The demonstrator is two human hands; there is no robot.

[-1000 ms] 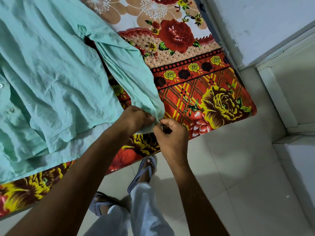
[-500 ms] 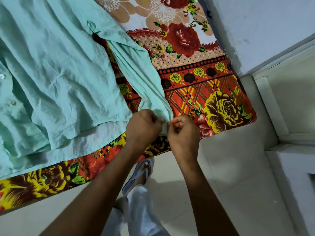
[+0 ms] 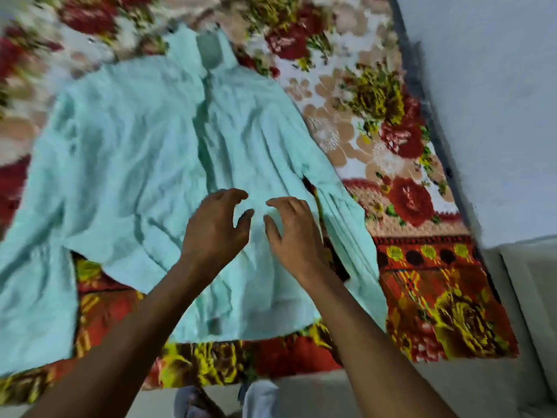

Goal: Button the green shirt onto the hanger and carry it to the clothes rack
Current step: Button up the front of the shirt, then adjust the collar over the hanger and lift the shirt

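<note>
Head view: one blurred downward look over a bed, both forearms reaching in from the near edge.
Green shirt point(image 3: 144, 164): pale green, spread flat and creased across the bed, collar end toward the far edge, hem at the near edge; one sleeve trails toward the near left corner, the other lies along the right side.
Bed cover point(image 3: 422, 282): red, yellow and cream floral print, showing around the shirt on every side.
Left hand point(image 3: 215, 229): over the lower middle of the shirt, fingers loosely curled and parted, holding nothing; whether the fingertips touch the cloth cannot be told.
Right hand point(image 3: 294, 229): just beside the left, the same loose claw shape, gripping nothing.
Placket: appears to run down the middle of the shirt, ending between the two hands; blur hides any buttons.
Hanger: cannot be made out for certain; a darker patch at the collar may be part of it.
Clothes rack: not in view.
Step in hand (judged): taking up the lower front edges to fasten a button.
Handling advice: pinch each front edge close to its button and hole, draw the two edges level so the cloth lies flat, then work upward button by button without dragging the shirt off its spread.
Risk (judged): creased fabric may misalign the two fronts.
</note>
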